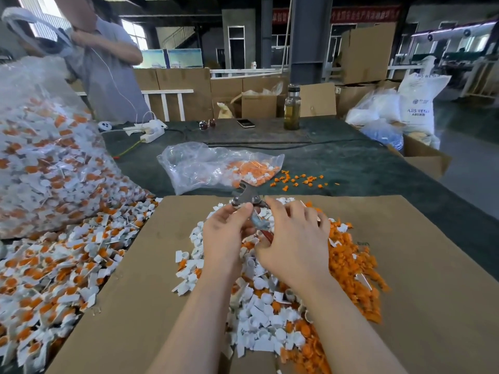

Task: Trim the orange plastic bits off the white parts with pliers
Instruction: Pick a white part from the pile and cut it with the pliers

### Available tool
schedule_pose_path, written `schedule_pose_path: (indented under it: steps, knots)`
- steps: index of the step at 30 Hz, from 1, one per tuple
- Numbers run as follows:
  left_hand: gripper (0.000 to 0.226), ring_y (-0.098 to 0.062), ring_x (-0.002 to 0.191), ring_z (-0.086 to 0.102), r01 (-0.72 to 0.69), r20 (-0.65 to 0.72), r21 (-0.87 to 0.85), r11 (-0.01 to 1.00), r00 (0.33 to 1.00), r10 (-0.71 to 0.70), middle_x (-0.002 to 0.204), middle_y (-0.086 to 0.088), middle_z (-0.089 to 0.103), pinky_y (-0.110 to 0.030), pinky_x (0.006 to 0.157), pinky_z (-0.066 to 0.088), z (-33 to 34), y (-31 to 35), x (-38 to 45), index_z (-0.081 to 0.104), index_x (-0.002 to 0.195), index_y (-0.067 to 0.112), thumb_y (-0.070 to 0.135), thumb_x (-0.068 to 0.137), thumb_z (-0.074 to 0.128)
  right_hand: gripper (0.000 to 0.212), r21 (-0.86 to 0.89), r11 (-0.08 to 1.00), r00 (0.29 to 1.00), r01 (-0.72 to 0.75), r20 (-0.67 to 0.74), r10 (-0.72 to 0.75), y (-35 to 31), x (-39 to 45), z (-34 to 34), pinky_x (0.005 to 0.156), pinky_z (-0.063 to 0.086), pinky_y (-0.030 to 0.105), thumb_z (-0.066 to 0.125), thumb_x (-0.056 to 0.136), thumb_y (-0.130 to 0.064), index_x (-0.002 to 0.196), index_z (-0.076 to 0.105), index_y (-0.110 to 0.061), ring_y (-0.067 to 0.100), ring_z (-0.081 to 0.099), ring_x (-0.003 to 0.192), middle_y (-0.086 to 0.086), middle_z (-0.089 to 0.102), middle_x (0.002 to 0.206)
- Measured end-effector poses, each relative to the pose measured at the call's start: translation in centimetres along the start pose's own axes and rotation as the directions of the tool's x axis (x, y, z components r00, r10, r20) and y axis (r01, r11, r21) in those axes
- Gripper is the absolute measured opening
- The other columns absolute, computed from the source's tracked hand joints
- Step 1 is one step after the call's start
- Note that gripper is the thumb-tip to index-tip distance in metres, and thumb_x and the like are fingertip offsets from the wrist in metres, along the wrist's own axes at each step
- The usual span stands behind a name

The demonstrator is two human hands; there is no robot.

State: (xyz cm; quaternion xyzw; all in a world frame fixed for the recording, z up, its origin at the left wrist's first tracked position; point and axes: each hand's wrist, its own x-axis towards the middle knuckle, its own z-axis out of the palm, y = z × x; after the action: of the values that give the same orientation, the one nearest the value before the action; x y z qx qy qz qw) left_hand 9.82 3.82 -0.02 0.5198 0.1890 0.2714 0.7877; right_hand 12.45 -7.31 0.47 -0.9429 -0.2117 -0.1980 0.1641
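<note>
left hand [225, 228] pinching the head of steel pliers with red handles [249, 205]; right hand [293, 238] curled round the handles, over the far middle of a flat brown cardboard sheet [418, 265]. beneath, heaped small white plastic parts [259, 314], light and stiff, likely best held by the white body; cut orange plastic bits [351, 268] towards the right edge. beyond the far edge, a slumped clear plastic bag [205, 166] holding more parts.

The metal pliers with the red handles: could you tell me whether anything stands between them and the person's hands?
Nothing visible does. The left hand already pinches the metal pliers with the red handles near the pivot. The right hand lies over the handles, though its grip on them is hidden.
</note>
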Motion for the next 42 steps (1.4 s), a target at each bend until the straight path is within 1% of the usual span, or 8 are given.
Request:
schedule_pose_path:
  steps: [5, 8, 11, 15, 22, 27, 32, 42]
  knots:
    - [0.03, -0.01, 0.064, 0.067, -0.07, 0.047, 0.047, 0.996, 0.997, 0.068, 0.076, -0.003, 0.074, -0.018, 0.059, 0.053, 0.3, 0.2, -0.2, 0.066, 0.111, -0.003, 0.014, 0.087, 0.074, 0.076, -0.031, 0.999, 0.999, -0.027, -0.036, 0.026, 0.8, -0.2, 0.4, 0.113, 0.025, 0.05, 0.067, 0.077, -0.049, 0.143, 0.038, -0.026, 0.027, 0.048, 0.125, 0.003, 0.054, 0.133]
    - [0.02, -0.006, 0.079, 0.071, -0.227, 0.159, 0.25, 0.941, 0.968, 0.192, 0.087, 0.008, 0.077, -0.012, 0.065, 0.052, 0.0, 0.0, -0.3, 0.071, 0.106, 0.015, 0.026, 0.089, 0.073, 0.056, 0.041, 0.998, 0.996, -0.048, -0.067, 0.051, 1.5, -0.3, 0.1, 0.089, 0.047, 0.035, 0.067, 0.082, -0.042, 0.131, 0.049, -0.021, 0.021, 0.058, 0.107, 0.0, 0.062, 0.119]
    - [0.029, 0.001, 0.102, 0.064, -0.368, 0.259, 0.568, 0.736, 0.929, 0.264, 0.103, 0.02, 0.071, -0.011, 0.079, 0.049, -0.8, -0.8, -0.2, 0.069, 0.112, 0.03, 0.048, 0.09, 0.065, 0.04, 0.123, 0.983, 0.988, -0.138, -0.048, 0.144, 2.9, -0.2, -0.4, 0.056, 0.039, 0.019, 0.062, 0.087, -0.034, 0.122, 0.053, -0.019, 0.013, 0.062, 0.081, -0.004, 0.066, 0.098]
    - [0.053, -0.01, 0.13, 0.044, -0.372, 0.306, 0.892, 0.256, 0.915, 0.263, 0.135, 0.015, 0.055, -0.041, 0.109, 0.024, -1.3, -2.0, 0.1, 0.057, 0.13, 0.04, 0.069, 0.086, 0.048, 0.02, 0.193, 0.938, 0.957, -0.288, 0.021, 0.29, 5.4, -0.1, -0.4, 0.042, 0.025, 0.017, 0.058, 0.09, -0.031, 0.108, 0.055, -0.022, -0.001, 0.043, 0.055, -0.014, 0.049, 0.068]
    - [0.065, -0.026, 0.148, 0.02, -0.337, 0.337, 0.941, 0.028, 0.942, 0.006, 0.164, 0.004, 0.015, -0.05, 0.116, 0.022, -1.6, -3.4, 0.5, 0.037, 0.143, 0.049, 0.077, 0.084, 0.045, 0.003, 0.186, 0.921, 0.938, -0.342, 0.131, 0.321, 6.5, 0.3, 0.2, 0.043, 0.027, 0.021, 0.053, 0.091, -0.03, 0.092, 0.051, -0.028, 0.004, 0.044, 0.057, -0.013, 0.049, 0.067]
    - [0.056, -0.017, 0.135, 0.04, -0.365, 0.358, 0.923, 0.117, 0.93, 0.08, 0.146, 0.006, 0.037, -0.044, 0.11, 0.038, -1.3, -3.5, 0.5, 0.053, 0.132, 0.04, 0.064, 0.083, 0.063, 0.014, 0.141, 0.956, 0.961, -0.257, 0.141, 0.238, 5.3, 0.5, 1.3, 0.053, 0.042, 0.022, 0.057, 0.09, -0.029, 0.104, 0.054, -0.027, 0.01, 0.055, 0.071, -0.008, 0.059, 0.091]
    - [0.035, -0.006, 0.089, 0.052, -0.404, 0.386, 0.898, 0.175, 0.913, 0.131, 0.106, 0.013, 0.047, -0.022, 0.079, 0.045, -0.7, -3.1, 0.4, 0.061, 0.116, 0.032, 0.04, 0.084, 0.071, 0.04, -0.006, 0.976, 0.967, -0.218, 0.136, 0.217, 4.8, 0.5, 2.0, 0.043, 0.031, 0.015, 0.06, 0.09, -0.035, 0.128, 0.053, -0.022, 0.009, 0.048, 0.063, -0.003, 0.052, 0.127]
    - [0.016, -0.007, 0.106, 0.055, -0.376, 0.35, 0.923, 0.083, 0.909, 0.224, 0.105, 0.018, 0.061, -0.034, 0.097, 0.029, -0.6, -3.0, 0.2, 0.065, 0.107, 0.039, 0.042, 0.092, 0.061, 0.028, -0.126, 0.973, 0.967, -0.194, 0.14, 0.211, 4.3, 0.4, 2.2, 0.039, 0.022, 0.018, 0.063, 0.089, -0.033, 0.115, 0.055, -0.025, 0.004, 0.035, 0.053, -0.008, 0.055, 0.106]
